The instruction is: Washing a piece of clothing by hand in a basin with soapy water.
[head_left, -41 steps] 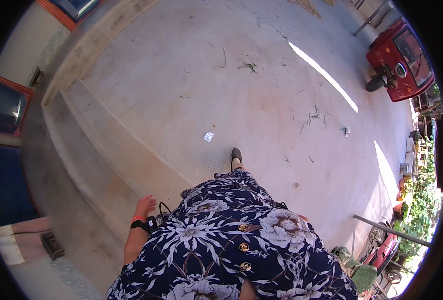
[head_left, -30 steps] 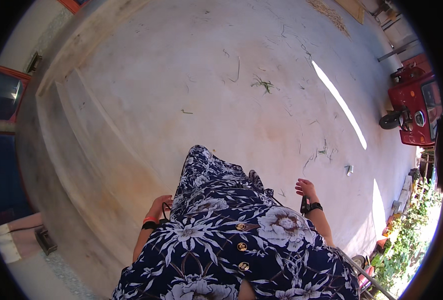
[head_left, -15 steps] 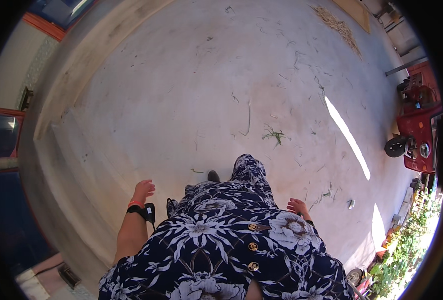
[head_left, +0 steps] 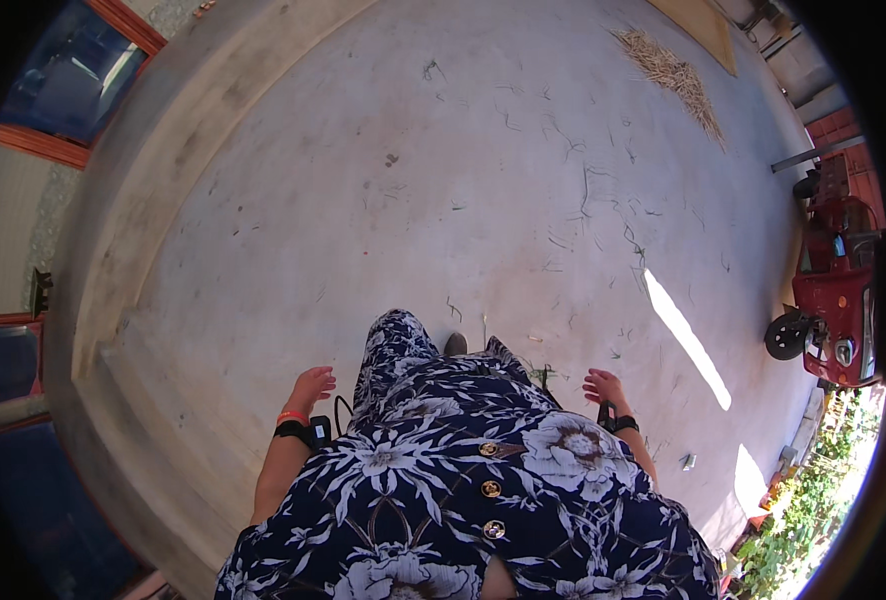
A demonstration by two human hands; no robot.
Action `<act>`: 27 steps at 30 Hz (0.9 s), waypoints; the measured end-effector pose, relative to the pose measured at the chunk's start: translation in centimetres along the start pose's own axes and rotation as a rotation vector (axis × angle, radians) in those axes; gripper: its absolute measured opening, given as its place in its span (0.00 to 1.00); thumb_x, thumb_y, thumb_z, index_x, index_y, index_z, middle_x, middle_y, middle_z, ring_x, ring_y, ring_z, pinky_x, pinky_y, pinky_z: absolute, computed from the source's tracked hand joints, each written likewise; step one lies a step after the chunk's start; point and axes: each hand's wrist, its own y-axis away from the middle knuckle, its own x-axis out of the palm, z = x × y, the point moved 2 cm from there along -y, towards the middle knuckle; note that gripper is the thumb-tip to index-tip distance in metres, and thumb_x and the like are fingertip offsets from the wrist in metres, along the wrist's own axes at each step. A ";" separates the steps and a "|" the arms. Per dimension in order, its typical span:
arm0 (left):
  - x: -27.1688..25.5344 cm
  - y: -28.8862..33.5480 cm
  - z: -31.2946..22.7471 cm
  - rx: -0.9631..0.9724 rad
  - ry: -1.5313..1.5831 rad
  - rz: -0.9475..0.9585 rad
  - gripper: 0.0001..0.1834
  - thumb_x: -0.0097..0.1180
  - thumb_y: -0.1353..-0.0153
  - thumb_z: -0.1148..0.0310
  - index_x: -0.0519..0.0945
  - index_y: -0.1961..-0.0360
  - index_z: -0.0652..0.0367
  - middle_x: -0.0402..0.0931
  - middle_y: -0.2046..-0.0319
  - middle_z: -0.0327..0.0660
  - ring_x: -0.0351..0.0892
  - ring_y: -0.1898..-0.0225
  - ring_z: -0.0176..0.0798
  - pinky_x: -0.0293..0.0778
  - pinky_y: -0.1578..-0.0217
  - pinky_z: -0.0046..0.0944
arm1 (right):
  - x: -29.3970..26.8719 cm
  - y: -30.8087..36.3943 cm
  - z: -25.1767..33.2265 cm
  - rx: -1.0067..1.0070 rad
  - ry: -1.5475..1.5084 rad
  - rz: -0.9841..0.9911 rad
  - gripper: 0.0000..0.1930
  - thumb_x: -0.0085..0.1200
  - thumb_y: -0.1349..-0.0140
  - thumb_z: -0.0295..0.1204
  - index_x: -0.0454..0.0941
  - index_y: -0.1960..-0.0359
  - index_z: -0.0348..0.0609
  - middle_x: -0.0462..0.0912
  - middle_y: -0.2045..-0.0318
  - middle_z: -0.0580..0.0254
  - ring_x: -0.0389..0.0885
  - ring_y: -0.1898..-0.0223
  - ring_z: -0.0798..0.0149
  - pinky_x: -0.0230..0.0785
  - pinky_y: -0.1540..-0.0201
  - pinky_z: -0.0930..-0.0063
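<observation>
Bare and loosely bent, my left hand (head_left: pixel 313 384) hangs beside my left thigh, holding nothing. An orange-red band (head_left: pixel 293 416) and a black strap with a small black device (head_left: pixel 318 432) sit on that wrist. On the other side, my right hand (head_left: pixel 604 386) is held out with its fingers partly apart and nothing in them. A black strap (head_left: pixel 623 423) circles the right wrist. Between the hands are my navy floral clothes (head_left: pixel 403 455) with gold buttons, and a dark shoe tip (head_left: pixel 455 344) shows past the knee.
Bits of green grass lie scattered over the concrete floor (head_left: pixel 293 230). A raised ledge (head_left: pixel 203 140) and steps run along the left. At the far right are a straw pile (head_left: pixel 668 75) and a red three-wheeled vehicle (head_left: pixel 833 300). Leafy plants (head_left: pixel 813 510) grow at the near right.
I have stepped forward: the floor and vehicle sit lower in view, and my left knee is now forward instead of the right. My right hand has swung forward and shows more fully.
</observation>
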 end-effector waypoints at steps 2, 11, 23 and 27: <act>-0.2 -2.2 -2.4 -0.011 0.105 -0.048 0.20 0.51 0.41 0.65 0.71 0.49 0.63 0.78 0.62 0.43 0.78 0.63 0.38 0.74 0.62 0.36 | 0.3 -2.8 10.8 -0.109 0.080 -0.040 0.19 0.47 0.37 0.34 0.69 0.46 0.43 0.78 0.57 0.60 0.79 0.60 0.65 0.74 0.62 0.70; -5.9 -15.3 -23.6 -0.240 0.050 -0.180 0.13 0.47 0.40 0.63 0.72 0.61 0.62 0.77 0.67 0.47 0.80 0.70 0.44 0.78 0.71 0.42 | 7.2 -13.7 32.5 -0.045 0.020 -0.039 0.17 0.47 0.38 0.32 0.71 0.48 0.45 0.78 0.58 0.61 0.79 0.61 0.65 0.75 0.63 0.71; -3.8 -41.6 -70.2 0.193 -0.044 -0.136 0.20 0.45 0.39 0.65 0.69 0.46 0.60 0.77 0.60 0.43 0.77 0.60 0.39 0.73 0.61 0.37 | 3.8 -28.4 32.0 -0.075 0.579 0.077 0.17 0.44 0.37 0.42 0.75 0.52 0.49 0.81 0.69 0.62 0.80 0.65 0.64 0.71 0.58 0.65; 1.2 -45.4 -79.2 0.151 -0.064 -0.021 0.22 0.47 0.39 0.63 0.68 0.45 0.61 0.77 0.59 0.43 0.77 0.59 0.39 0.73 0.60 0.36 | 5.6 -33.8 50.8 0.177 -0.171 -0.046 0.16 0.45 0.37 0.35 0.73 0.51 0.45 0.80 0.65 0.61 0.80 0.66 0.63 0.75 0.64 0.67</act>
